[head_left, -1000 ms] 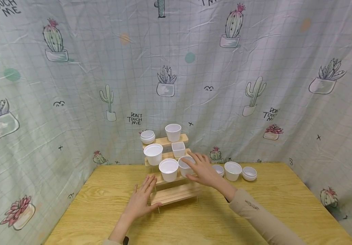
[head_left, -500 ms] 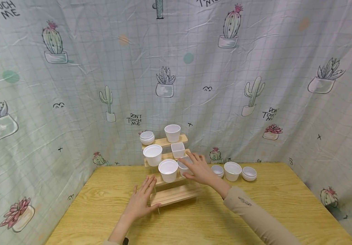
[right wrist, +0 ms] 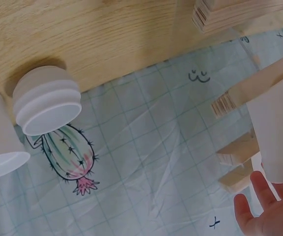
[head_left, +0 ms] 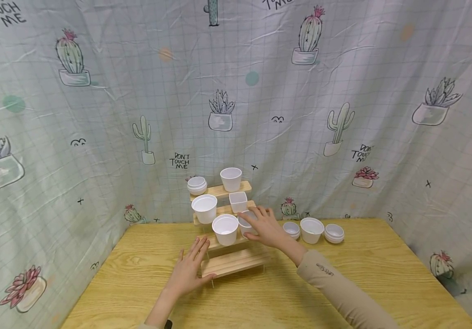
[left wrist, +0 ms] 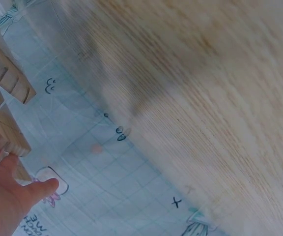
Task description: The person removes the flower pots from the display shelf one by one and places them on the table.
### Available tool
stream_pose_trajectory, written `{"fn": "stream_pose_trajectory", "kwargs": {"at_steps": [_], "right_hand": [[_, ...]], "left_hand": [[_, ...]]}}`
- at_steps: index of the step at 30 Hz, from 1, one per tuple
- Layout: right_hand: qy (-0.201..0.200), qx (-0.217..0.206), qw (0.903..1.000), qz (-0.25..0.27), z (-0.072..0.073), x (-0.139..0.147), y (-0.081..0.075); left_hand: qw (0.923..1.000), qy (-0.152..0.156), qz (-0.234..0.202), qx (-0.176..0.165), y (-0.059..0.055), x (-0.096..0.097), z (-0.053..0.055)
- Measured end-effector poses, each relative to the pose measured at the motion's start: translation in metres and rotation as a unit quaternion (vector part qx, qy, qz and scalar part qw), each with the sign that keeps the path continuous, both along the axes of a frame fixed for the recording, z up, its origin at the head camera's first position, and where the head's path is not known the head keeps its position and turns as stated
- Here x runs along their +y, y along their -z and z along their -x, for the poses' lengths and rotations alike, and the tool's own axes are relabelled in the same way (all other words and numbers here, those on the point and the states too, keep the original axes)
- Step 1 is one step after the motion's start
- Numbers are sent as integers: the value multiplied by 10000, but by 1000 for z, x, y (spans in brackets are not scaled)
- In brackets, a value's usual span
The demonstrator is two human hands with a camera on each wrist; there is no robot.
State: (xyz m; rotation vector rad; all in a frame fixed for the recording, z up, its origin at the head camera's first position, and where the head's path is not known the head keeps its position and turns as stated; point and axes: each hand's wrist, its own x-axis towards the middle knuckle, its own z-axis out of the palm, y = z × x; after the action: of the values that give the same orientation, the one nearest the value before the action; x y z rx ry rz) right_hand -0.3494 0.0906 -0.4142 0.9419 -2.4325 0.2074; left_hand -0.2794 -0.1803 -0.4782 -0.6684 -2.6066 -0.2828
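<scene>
In the head view a stepped wooden stand [head_left: 236, 261] holds several white plastic pots. My right hand [head_left: 267, 227] holds a round white flower pot [head_left: 246, 225] at the right end of the second step from the bottom, thumb in front and fingers round the far side. That pot also shows large in the right wrist view [right wrist: 276, 128]. Beside it on the same step stands another round pot [head_left: 225, 230]. My left hand [head_left: 188, 269] rests against the stand's left side, fingers extended and thumb near the lowest step. The left wrist view shows its fingers by the step ends.
Higher up stand a wide round pot [head_left: 204, 209], a square pot [head_left: 238, 202], a ridged bowl-shaped pot [head_left: 197, 186] and a tapered pot [head_left: 231, 179]. Right of the stand, three pots, with a round one [head_left: 311, 230] in the middle, line the wooden table [head_left: 342, 274] near the cactus-print curtain [head_left: 260, 151].
The right hand and forearm have shifted very slightly left, still at the same pot. The left hand stays in place on the stand. The head view has tilted a little.
</scene>
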Motion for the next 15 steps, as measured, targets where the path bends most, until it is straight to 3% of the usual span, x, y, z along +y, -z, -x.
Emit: {"fn": "stream_pose_trajectory", "kwargs": {"at_steps": [15], "right_hand": [[-11, 94, 9999, -34, -1, -1, -1]], "left_hand": [[10000, 35, -62, 29, 1, 0, 1]]}}
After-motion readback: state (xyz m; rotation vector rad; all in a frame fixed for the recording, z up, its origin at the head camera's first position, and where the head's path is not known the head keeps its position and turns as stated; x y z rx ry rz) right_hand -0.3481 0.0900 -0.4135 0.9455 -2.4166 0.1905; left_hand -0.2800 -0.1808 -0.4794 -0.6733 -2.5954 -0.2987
